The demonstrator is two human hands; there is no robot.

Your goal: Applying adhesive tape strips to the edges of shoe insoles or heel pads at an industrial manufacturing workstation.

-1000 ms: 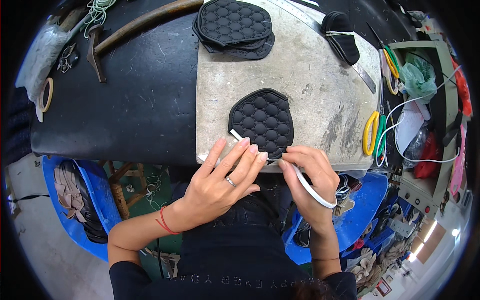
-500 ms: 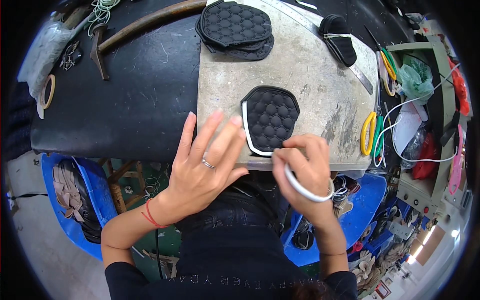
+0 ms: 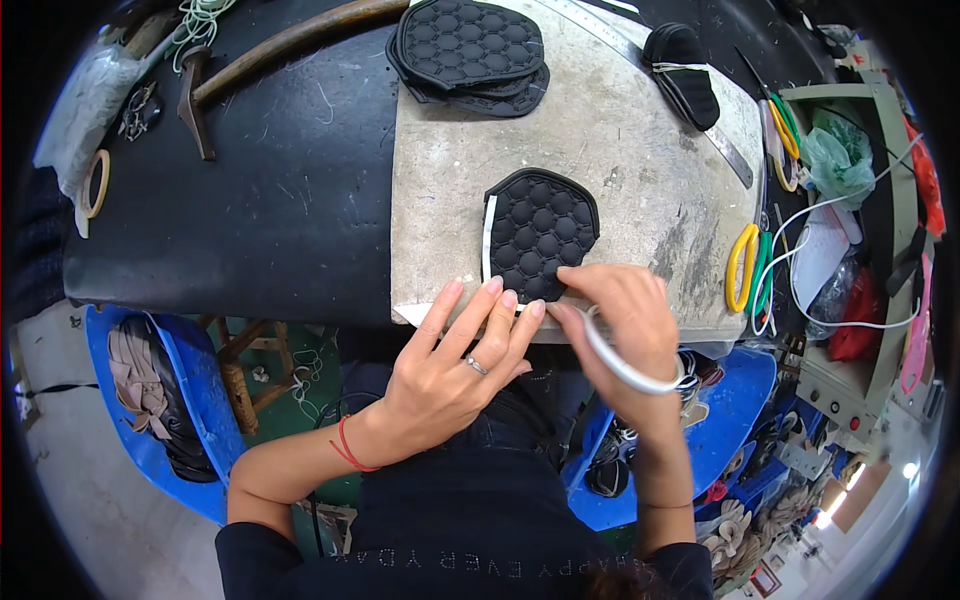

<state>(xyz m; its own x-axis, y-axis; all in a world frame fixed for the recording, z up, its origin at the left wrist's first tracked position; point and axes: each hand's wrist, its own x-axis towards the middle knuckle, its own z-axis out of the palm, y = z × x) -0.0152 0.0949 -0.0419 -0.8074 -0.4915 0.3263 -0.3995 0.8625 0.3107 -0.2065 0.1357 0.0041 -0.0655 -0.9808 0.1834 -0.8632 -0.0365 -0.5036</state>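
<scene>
A black quilted pad [image 3: 543,232] with raised round cells lies near the front edge of the pale board [image 3: 440,190]. Narrow white tape [image 3: 488,240] runs down its left edge and along the bottom edge, where my fingers partly cover it. My left hand [image 3: 432,385] is open, its fingers outstretched and their tips pressing on the pad's bottom edge. At the lower right corner my right hand [image 3: 632,320] is closed, thumb and forefinger pinched at the tape's end. The white tape roll [image 3: 622,368] hangs around its fingers, partly hidden.
A stack of similar black pads [image 3: 470,45] sits at the back. Beside it lie a steel ruler [image 3: 728,158] and a tied black bundle [image 3: 683,85]. Yellow-green scissors [image 3: 741,268] rest on the right. A hammer [image 3: 194,105] lies on the black table [image 3: 270,200]; blue bins [image 3: 205,385] stand below.
My left hand has moved right, from beside the pad onto its bottom edge, covering tape there. My right hand has shifted slightly right and its thumb now reaches the pad's corner.
</scene>
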